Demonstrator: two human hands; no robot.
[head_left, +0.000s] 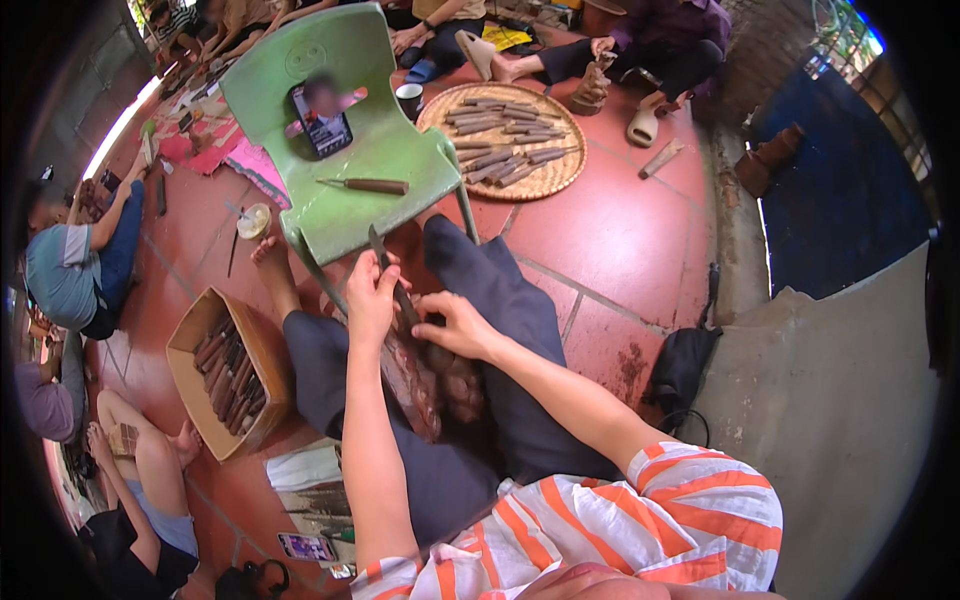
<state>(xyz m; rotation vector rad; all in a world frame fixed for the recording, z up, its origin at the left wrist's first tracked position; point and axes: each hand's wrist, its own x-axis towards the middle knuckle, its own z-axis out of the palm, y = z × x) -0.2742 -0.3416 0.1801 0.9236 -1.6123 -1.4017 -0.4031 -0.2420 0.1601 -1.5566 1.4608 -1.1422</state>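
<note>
My left hand point(372, 292) is closed around a long, slim dark brown piece point(405, 300), whose narrow, blade-like upper end sticks out past my fingers. My right hand point(456, 326) bends in from the right, its thumb and fingers pinched at the lower end of the same piece. Whether it is a tool or a worked stick is hard to make out. Below my hands, between my knees, a lumpy reddish-brown mass point(410, 385) lies partly in shadow. Just ahead on the green plastic chair point(385, 212) rests a thin pointed tool with a brown handle point(375, 186).
A phone point(322, 120) leans on the chair's back. Beyond it, a round woven tray point(575, 165) carries several dark sticks. At left stands a cardboard box point(262, 425) of similar sticks, near a cup point(254, 221). Another phone point(307, 547) lies lower left. People sit around on the tiled floor.
</note>
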